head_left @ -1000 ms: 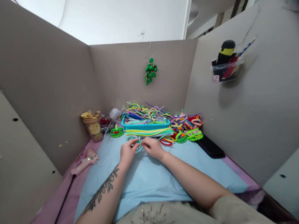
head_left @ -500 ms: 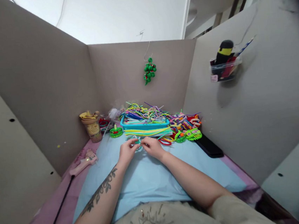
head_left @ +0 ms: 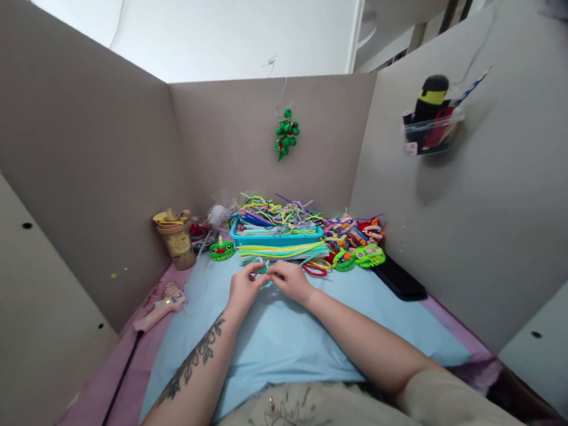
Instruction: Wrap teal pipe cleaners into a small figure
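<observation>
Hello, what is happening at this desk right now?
A person sits at a desk walled by cardboard panels. The left hand and the right hand meet over the light blue sheet and pinch a teal pipe cleaner between the fingertips. Just beyond lies a blue tray heaped with colourful pipe cleaners. A pink glue gun lies to the left.

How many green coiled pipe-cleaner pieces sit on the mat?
3, maybe more hidden in the pile: one coiled piece left of the blue tray, two right of it, beyond the right hand.
</observation>
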Demonstrator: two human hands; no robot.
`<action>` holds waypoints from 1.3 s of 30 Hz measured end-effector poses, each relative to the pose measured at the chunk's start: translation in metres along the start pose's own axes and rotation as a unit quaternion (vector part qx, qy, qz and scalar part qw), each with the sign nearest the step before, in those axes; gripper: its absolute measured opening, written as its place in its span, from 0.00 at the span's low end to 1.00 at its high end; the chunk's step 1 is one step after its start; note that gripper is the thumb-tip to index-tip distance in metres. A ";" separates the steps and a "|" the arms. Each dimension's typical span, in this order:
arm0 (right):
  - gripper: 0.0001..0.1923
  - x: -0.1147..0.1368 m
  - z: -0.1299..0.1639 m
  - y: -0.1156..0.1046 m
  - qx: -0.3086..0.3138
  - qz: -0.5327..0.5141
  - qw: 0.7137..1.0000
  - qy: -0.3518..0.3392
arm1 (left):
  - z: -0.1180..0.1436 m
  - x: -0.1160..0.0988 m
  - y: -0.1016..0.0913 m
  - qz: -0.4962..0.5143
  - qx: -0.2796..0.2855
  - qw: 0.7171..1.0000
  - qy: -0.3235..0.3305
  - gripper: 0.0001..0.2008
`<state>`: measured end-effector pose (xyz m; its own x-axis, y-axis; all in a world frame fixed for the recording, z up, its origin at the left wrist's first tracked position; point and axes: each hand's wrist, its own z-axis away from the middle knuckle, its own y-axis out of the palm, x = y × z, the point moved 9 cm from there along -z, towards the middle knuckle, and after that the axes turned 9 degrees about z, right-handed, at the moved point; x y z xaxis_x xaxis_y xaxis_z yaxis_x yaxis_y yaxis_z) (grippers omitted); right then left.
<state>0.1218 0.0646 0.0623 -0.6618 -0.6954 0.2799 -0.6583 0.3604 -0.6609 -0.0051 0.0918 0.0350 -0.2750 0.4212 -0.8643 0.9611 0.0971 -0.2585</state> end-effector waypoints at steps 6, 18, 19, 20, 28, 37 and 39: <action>0.09 -0.013 -0.004 -0.026 -0.097 -0.026 0.993 0.063 | 0.001 0.002 0.002 0.164 -0.007 0.983 -0.078 0.19; 0.10 -0.021 -0.003 -0.026 -0.131 0.016 0.979 0.155 | 0.006 -0.004 0.007 0.230 -0.033 0.970 -0.078 0.17; 0.10 -0.020 -0.003 -0.025 -0.125 0.016 0.980 0.155 | 0.007 -0.005 0.008 0.230 -0.033 0.970 -0.076 0.17; 0.10 -0.019 -0.004 -0.023 -0.119 0.014 0.981 0.155 | 0.007 -0.006 0.008 0.230 -0.035 0.970 -0.074 0.16; 0.10 -0.006 -0.005 -0.021 -0.116 -0.032 0.984 0.131 | 0.008 -0.002 0.001 0.203 -0.083 0.973 -0.071 0.16; 0.08 -0.002 -0.003 -0.019 -0.118 -0.105 0.978 0.136 | 0.009 -0.003 -0.003 0.189 -0.106 0.974 -0.063 0.17; 0.07 -0.005 -0.003 -0.017 -0.120 -0.128 0.973 0.151 | 0.010 -0.004 -0.004 0.184 -0.111 0.975 -0.061 0.16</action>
<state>0.1354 0.0639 0.0739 -0.5163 -0.5798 0.6303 -0.8563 0.3587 -0.3715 -0.0078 0.0802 0.0353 0.1011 0.3559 -0.9290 0.9732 0.1585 0.1666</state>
